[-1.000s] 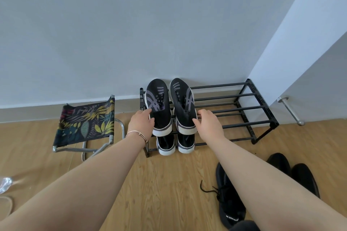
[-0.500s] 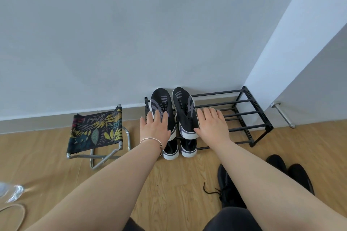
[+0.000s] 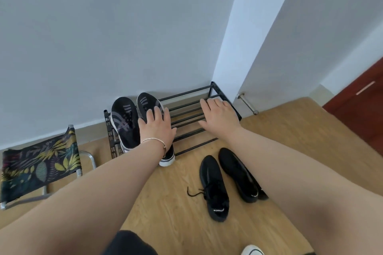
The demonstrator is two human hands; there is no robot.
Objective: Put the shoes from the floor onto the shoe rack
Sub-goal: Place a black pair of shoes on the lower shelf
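Note:
A black metal shoe rack (image 3: pixel 192 107) stands against the wall. Two black sneakers with grey stripes (image 3: pixel 124 122) sit side by side on the left of its top shelf. A white-soled shoe heel (image 3: pixel 167 160) shows on the lower shelf below them. My left hand (image 3: pixel 157 128) hovers flat over the right striped sneaker, fingers apart, holding nothing. My right hand (image 3: pixel 219 116) is spread over the bare bars on the rack's right side. On the floor in front lie a black laced sneaker (image 3: pixel 214 188) and a black slip-on shoe (image 3: pixel 238 174).
A folding stool with a leaf-print fabric seat (image 3: pixel 39 167) stands left of the rack. A wall corner and a metal door stop (image 3: pixel 247 103) are right of it. A white shoe toe (image 3: pixel 251 250) shows at the bottom edge. The floor is light wood.
Both hands let go of the striped sneakers. My right hand moved right over the rack's bare bars; my left hand shifted right. The view swung, showing the floor shoes fully.

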